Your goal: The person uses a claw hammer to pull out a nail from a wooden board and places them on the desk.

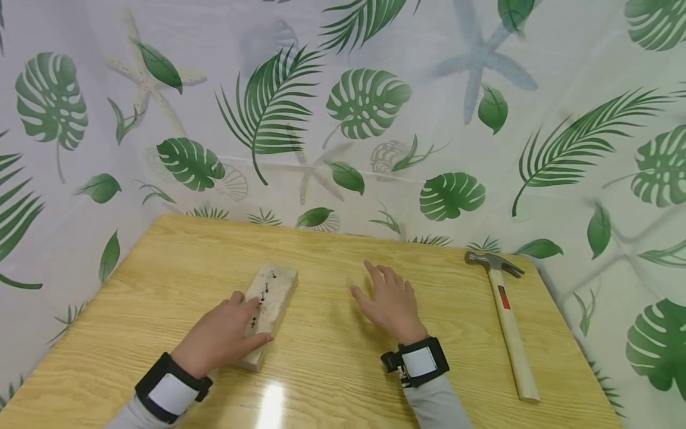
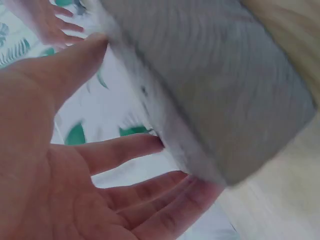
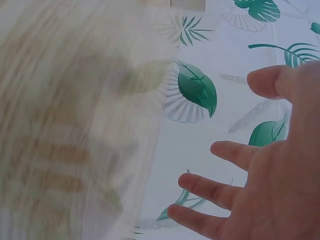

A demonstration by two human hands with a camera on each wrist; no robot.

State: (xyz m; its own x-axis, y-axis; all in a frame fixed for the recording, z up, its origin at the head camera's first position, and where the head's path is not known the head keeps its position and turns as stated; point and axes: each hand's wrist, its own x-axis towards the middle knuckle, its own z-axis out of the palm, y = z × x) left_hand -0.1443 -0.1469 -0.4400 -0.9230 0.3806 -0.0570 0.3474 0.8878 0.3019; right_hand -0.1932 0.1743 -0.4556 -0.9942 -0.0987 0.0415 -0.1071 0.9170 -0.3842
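Note:
A pale wooden block (image 1: 278,301) with several dark nails standing in its top lies left of centre on the table. My left hand (image 1: 217,336) rests over its near left part, the index fingertip by a nail and the thumb at the near right side. In the left wrist view the relaxed fingers of my left hand (image 2: 65,170) touch the edge of the block (image 2: 215,85). My right hand (image 1: 393,307) hovers right of the block, fingers spread and holding nothing; the right wrist view shows this hand (image 3: 275,185) touching nothing.
A claw hammer (image 1: 510,328) with a wooden handle and a red-and-black label lies at the right of the wooden table (image 1: 332,369), its head towards the back. Behind the table hangs a white sheet (image 1: 332,149) printed with leaves, starfish and shells.

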